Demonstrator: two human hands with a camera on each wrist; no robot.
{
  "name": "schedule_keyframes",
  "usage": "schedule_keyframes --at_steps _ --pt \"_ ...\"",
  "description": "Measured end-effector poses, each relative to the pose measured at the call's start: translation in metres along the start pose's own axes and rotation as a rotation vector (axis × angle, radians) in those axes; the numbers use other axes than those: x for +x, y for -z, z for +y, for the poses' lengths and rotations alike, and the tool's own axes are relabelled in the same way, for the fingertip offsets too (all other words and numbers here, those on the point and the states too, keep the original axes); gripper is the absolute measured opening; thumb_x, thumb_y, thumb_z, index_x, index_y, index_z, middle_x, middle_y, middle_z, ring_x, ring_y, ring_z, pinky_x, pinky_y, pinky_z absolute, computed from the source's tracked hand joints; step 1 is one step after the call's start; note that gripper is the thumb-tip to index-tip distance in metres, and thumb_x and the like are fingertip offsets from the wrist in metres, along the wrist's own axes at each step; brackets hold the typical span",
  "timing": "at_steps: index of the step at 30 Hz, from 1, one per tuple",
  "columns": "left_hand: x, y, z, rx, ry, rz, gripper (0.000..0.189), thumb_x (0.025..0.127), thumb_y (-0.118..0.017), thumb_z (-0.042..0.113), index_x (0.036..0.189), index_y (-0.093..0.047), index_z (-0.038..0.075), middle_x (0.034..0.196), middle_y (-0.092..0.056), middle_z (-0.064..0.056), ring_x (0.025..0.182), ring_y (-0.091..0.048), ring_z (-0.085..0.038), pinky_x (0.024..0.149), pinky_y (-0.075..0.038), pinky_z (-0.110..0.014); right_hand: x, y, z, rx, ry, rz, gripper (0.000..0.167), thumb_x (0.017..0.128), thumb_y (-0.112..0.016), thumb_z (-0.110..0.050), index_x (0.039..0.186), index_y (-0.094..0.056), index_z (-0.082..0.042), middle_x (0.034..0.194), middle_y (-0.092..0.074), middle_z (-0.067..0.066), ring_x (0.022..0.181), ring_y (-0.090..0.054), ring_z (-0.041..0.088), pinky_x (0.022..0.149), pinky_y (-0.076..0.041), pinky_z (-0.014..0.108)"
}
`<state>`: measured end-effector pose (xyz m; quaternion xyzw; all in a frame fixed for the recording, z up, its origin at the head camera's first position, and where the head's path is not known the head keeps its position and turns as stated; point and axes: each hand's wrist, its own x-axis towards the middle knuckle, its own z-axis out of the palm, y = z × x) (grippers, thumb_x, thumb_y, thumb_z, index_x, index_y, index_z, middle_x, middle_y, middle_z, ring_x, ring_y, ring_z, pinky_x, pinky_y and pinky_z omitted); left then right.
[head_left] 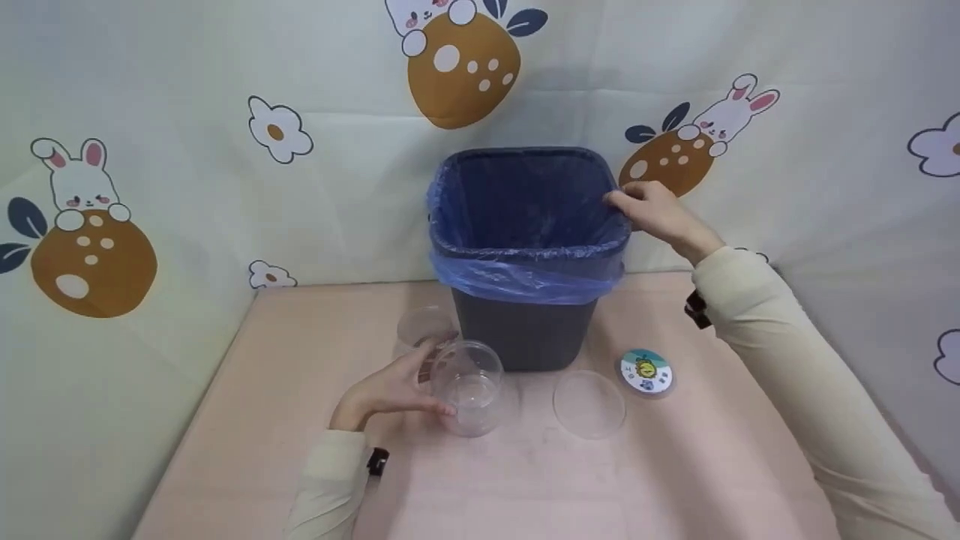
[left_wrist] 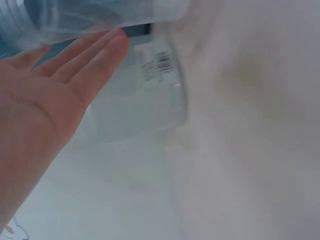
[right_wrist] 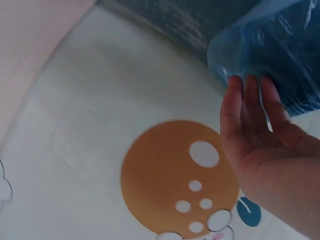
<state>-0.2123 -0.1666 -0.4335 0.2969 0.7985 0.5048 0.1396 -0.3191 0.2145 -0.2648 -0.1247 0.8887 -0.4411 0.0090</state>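
My left hand (head_left: 397,386) holds a clear plastic cup (head_left: 469,390) in front of the bin, thumb at its near side and fingers behind. In the left wrist view the fingers lie along the cup (left_wrist: 110,15). Just beyond that hand stands a second clear container (head_left: 424,324), showing a barcode label (left_wrist: 164,62) in the left wrist view. A dark grey trash bin (head_left: 521,330) with a blue bag (head_left: 525,281) folded over its rim stands upright. My right hand (head_left: 664,214) grips the bin's right rim, fingers against the bag outside.
Right of the cup, a clear round lid (head_left: 589,405) lies on the pink tabletop (head_left: 555,495). Beside it is a round disc with a cartoon print (head_left: 646,371). A pale cloth wall (head_left: 337,187) with rabbit prints rises close behind the bin and along both sides.
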Motion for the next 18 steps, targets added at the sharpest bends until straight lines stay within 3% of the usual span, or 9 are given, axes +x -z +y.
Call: schedule_keyframes --at_steps 3,10,14,18 --pt "0.001 0.007 0.012 -0.014 0.001 -0.015 0.095 0.078 -0.082 0.017 0.15 -0.021 -0.002 0.15 -0.028 -0.025 0.135 -0.033 -0.04 0.108 -0.028 -0.052 0.0 -0.004 0.006 0.125 -0.046 -0.016 0.042 0.099 -0.048 -0.037 0.114 -0.057 0.002 0.104 -0.059 0.005 0.092 -0.058 0.01 0.085 -0.05 0.031" --pt "0.006 0.02 0.036 0.066 -0.036 -0.009 0.089 0.085 -0.075 0.022 0.151 -0.02 0.001 0.152 -0.026 -0.021 0.134 -0.034 -0.042 0.108 -0.029 -0.051 0.002 -0.005 0.024 0.369 -0.052 -0.023 0.061 0.1 -0.04 -0.05 0.137 -0.04 -0.001 0.135 -0.045 0.014 0.126 -0.043 0.029 0.105 -0.034 0.051" --pt "0.009 0.029 0.047 0.122 -0.052 -0.009 0.091 0.085 -0.075 0.025 0.152 -0.018 0.001 0.154 -0.024 -0.019 0.133 -0.035 -0.042 0.107 -0.03 -0.05 -0.001 0.004 0.041 0.357 0.0 -0.028 0.061 0.101 -0.036 -0.05 0.142 -0.038 -0.004 0.145 -0.039 0.017 0.132 -0.036 0.035 0.107 -0.027 0.055" --pt "0.012 0.04 0.056 0.199 -0.035 -0.018 0.094 0.085 -0.075 0.029 0.153 -0.015 0.002 0.156 -0.019 -0.018 0.135 -0.032 -0.041 0.108 -0.028 -0.05 -0.006 0.016 0.061 0.3 0.03 -0.096 0.063 0.102 -0.034 -0.049 0.147 -0.033 -0.005 0.151 -0.028 0.022 0.136 -0.025 0.042 0.109 -0.018 0.059"
